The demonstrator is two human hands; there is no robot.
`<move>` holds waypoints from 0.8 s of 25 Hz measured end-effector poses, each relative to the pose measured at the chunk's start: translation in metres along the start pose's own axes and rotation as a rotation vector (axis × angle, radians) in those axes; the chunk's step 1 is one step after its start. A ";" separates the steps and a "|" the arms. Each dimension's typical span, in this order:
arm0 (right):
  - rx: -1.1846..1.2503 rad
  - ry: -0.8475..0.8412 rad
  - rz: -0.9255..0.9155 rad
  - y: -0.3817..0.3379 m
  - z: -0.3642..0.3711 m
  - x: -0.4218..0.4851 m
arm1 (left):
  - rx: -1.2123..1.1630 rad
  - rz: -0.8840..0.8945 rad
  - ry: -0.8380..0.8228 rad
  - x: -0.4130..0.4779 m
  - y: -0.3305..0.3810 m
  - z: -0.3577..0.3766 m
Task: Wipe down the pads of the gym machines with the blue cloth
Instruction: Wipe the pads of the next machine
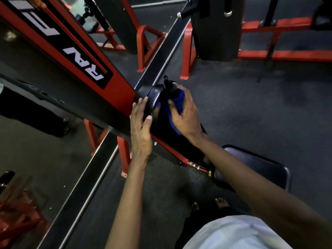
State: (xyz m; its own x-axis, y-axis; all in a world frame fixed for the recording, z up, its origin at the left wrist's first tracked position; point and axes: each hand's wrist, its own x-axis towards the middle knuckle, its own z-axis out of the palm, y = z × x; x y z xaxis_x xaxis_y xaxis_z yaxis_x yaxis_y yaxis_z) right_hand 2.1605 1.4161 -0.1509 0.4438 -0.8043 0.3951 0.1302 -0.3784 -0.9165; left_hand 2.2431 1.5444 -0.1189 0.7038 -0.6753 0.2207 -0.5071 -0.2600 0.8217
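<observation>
1. White shirt [233, 234] at bottom edge, nearest the camera; two bare feet [221, 202] on the dark floor [251, 105] just past it.
2. Black seat pad [260, 166] lower right, partly hidden under the right forearm. Nothing on it.
3. Both forearms are bare and reach up and forward to the machine.
4. Left grip [141, 126], a bare hand: released, fingers straight. The fingertips lie on the rim of the black back pad [159, 121] where it meets the upright, and the thumb tip touches the pad face. It holds nothing.
5. Right grip [186, 115], a bare hand: grasping the blue cloth [179, 100], fingers curled over it, thumb on its left side. The cloth is bunched under the palm and pressed onto the back pad near its top end; a strip of blue trails down below the palm.
6. Dark shape just above the cloth, touching it; cannot tell what it is.
7. Red upright [115, 83] runs from the back pad to the upper left and carries a black panel with white lettering [84, 53].
8. Mirror [27, 141] along the left, with a metal strip at its base, reflecting red frames.
9. Far: a black weight-stack cover [215, 33] and red base frames [280, 56] at upper right, well apart from the hands.
</observation>
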 end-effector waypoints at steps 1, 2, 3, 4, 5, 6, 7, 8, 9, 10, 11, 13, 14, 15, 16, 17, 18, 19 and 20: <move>-0.008 -0.005 0.000 0.000 0.001 -0.003 | 0.027 -0.007 0.024 0.000 0.002 0.006; -0.026 -0.014 -0.016 0.000 0.002 -0.007 | 0.046 -0.006 0.043 0.000 0.002 0.010; -0.040 -0.023 -0.051 0.001 0.003 -0.009 | 0.049 0.006 0.061 0.001 0.000 0.015; -0.036 -0.033 -0.078 0.002 0.002 -0.007 | 0.038 0.020 0.079 0.002 -0.001 0.018; -0.016 -0.043 -0.085 0.004 0.000 -0.003 | 0.025 0.028 0.102 0.003 -0.004 0.021; -0.001 -0.042 -0.067 0.007 -0.001 0.003 | 0.014 0.037 0.130 0.004 -0.005 0.024; 0.015 -0.030 -0.013 0.010 -0.001 0.008 | 0.009 0.050 0.161 0.005 -0.006 0.027; 0.027 -0.006 0.075 0.017 -0.002 0.010 | 0.013 0.063 0.194 0.005 -0.007 0.031; 0.041 0.021 0.173 0.024 -0.004 0.010 | 0.025 0.074 0.229 0.004 -0.007 0.034; 0.036 0.043 0.261 0.030 -0.006 0.006 | 0.035 0.079 0.257 0.004 -0.008 0.037; 0.015 0.056 0.313 0.035 -0.007 0.001 | 0.039 0.078 0.274 0.004 -0.008 0.039; 0.006 0.047 0.253 0.032 -0.005 -0.006 | 0.047 0.077 0.279 0.004 -0.008 0.040; 0.033 0.015 0.187 0.024 -0.004 -0.004 | 0.061 0.079 0.278 0.003 -0.006 0.040; 0.064 -0.017 0.127 0.019 -0.005 0.003 | 0.087 0.083 0.280 0.003 -0.004 0.040; 0.081 -0.045 0.078 0.017 -0.007 0.008 | 0.120 0.087 0.281 0.002 -0.002 0.039; 0.083 -0.070 0.036 0.020 -0.008 0.012 | 0.152 0.085 0.285 0.002 0.000 0.039; 0.066 -0.088 0.018 0.028 -0.009 0.012 | 0.172 0.078 0.290 0.002 0.001 0.039; 0.047 -0.095 0.039 0.041 -0.011 0.010 | 0.184 0.060 0.304 0.001 0.003 0.041; 0.037 -0.097 0.110 0.060 -0.016 0.007 | 0.196 0.034 0.340 -0.002 0.006 0.045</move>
State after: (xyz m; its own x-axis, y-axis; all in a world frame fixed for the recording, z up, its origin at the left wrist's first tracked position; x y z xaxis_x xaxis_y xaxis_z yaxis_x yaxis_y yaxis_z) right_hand 2.1575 1.3802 -0.2016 0.5406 -0.7911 0.2861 0.1078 -0.2721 -0.9562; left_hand 2.2160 1.5128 -0.1379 0.7929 -0.4274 0.4343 -0.5952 -0.3910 0.7020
